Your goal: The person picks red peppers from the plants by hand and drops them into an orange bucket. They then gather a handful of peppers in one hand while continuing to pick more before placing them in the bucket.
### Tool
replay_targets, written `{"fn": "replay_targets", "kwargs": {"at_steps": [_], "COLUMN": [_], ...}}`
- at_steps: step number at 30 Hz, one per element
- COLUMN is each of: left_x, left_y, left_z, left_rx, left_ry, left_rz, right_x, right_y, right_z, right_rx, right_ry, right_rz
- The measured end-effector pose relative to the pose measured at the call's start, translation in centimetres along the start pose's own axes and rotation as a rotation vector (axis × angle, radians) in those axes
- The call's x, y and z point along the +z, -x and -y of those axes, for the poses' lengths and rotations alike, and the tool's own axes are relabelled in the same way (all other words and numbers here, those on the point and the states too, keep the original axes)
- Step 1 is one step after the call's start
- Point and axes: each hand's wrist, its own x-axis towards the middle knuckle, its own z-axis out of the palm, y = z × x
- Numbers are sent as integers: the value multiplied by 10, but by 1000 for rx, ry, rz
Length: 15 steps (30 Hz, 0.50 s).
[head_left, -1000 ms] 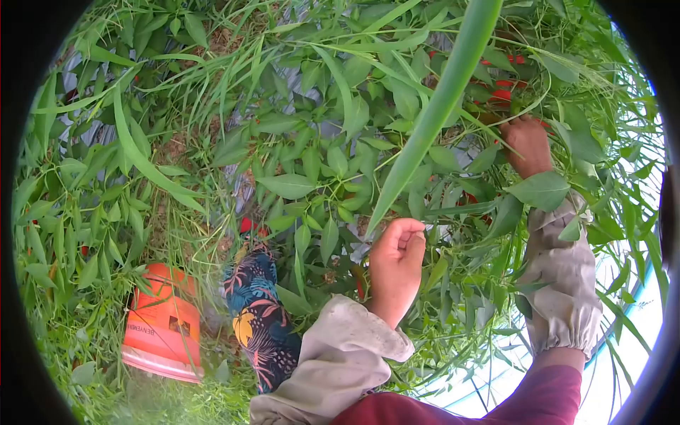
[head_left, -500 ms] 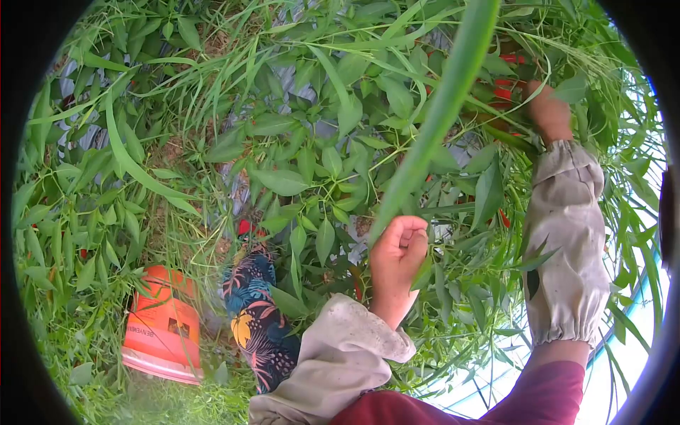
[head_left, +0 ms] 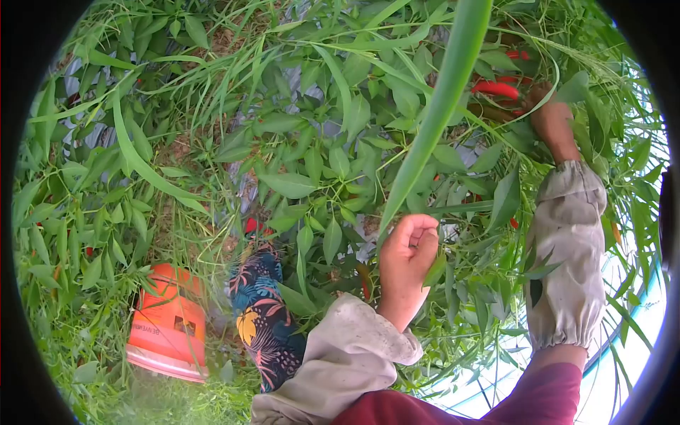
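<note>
Leafy chilli plants (head_left: 290,185) everywhere, orange bucket (head_left: 168,333) down below. Since a second ago the right hand (head_left: 551,120) has moved up and now sits right against the red chillies (head_left: 496,89), fingers buried out of sight so I can't tell their grip; the left hand (head_left: 405,262) stays curled shut.

Orange bucket (head_left: 168,329) at lower left, set among grass; dark lettering on its side too small to read. Just right of it, patterned trouser leg (head_left: 265,322): dark blue, yellow and orange leaf print. Grey ground sheet (head_left: 244,188) shows through foliage at centre and upper left. Broad green blade (head_left: 435,117), blurred, runs from top centre down toward middle. Pale bright cover (head_left: 627,347) at lower right edge.
</note>
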Motion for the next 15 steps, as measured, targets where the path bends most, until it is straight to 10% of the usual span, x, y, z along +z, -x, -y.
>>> {"fn": "replay_targets", "kwargs": {"at_steps": [5,15], "left_x": [-2,-11], "left_y": [0,-8], "left_z": [-4,-28], "left_rx": [-47,-34], "left_ry": [-8,343], "left_rz": [-21,-215], "right_x": [-87,-113], "right_y": [73,174], "right_z": [27,115], "right_rx": [-165,-599], "right_ry": [-563,-1358], "right_rz": [-455,524]}}
